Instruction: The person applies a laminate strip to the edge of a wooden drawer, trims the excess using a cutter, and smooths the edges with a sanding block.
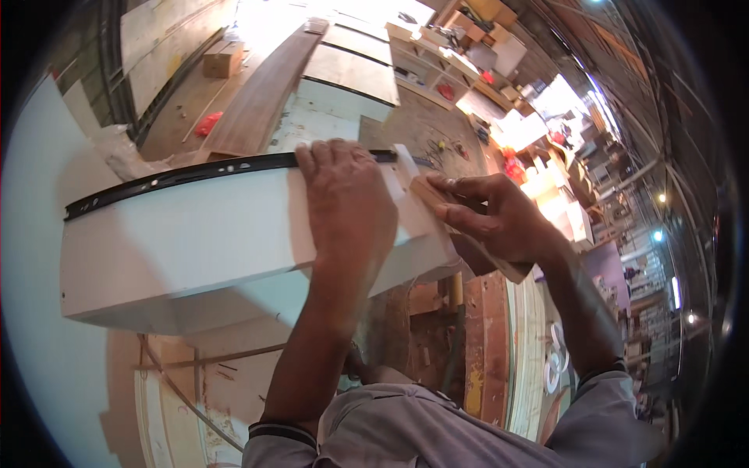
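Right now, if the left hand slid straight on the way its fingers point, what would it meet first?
The left hand lies flat on the white panel, fingers pointing to its far edge. First in line is the black metal strip along that edge; the fingertips seem to reach it already, though depth is unclear.

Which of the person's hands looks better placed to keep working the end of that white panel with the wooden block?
The right hand, probably. It already grips the flat brown wooden block against the end of the long white panel. The left hand lies flat on the panel, fingers over its black metal rail, steadying it.
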{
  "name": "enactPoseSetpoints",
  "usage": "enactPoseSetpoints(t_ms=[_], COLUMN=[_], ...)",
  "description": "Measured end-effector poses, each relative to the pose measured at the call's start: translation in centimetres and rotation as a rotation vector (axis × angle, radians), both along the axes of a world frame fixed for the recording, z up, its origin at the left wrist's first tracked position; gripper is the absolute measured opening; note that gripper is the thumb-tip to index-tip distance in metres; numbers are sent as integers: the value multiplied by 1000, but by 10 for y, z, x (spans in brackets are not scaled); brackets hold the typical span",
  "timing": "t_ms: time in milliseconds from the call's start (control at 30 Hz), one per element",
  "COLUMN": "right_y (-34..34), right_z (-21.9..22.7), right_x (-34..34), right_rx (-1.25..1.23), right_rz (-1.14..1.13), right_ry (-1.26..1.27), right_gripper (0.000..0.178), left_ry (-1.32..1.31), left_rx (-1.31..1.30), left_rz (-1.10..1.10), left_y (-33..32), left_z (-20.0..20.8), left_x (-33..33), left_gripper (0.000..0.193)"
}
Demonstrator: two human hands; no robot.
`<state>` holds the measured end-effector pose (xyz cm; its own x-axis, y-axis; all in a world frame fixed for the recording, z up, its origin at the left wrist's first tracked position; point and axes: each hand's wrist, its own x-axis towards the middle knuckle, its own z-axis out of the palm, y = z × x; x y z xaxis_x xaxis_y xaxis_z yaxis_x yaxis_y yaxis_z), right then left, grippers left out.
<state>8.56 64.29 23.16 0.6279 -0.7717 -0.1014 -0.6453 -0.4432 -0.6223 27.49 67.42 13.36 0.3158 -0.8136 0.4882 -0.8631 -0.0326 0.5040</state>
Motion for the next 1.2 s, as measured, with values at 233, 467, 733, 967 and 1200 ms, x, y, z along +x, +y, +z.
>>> enactPoseSetpoints(t_ms=[233, 467, 733, 967, 1200], right_y=[51, 91, 75, 40, -13], right_z=[42, 41, 24, 27, 20], right_x=[-3, -46, -39, -26, 1], right_rx=[83, -15, 126, 160, 18], right_rz=[-86, 133, -104, -91, 16], right_ry=[277, 422, 77, 129, 101], right_gripper=[51, 48, 53, 52, 50], left_ry=[-86, -68, -82, -75, -60], left_rx=[23, 70, 61, 41, 64], left_rz=[41, 13, 34, 11, 41], left_y=[2, 0, 0, -1, 1], left_z=[1, 3, 4, 3, 6], left_x=[4, 0, 4, 2, 1], left_gripper=[41, 42, 48, 44, 44])
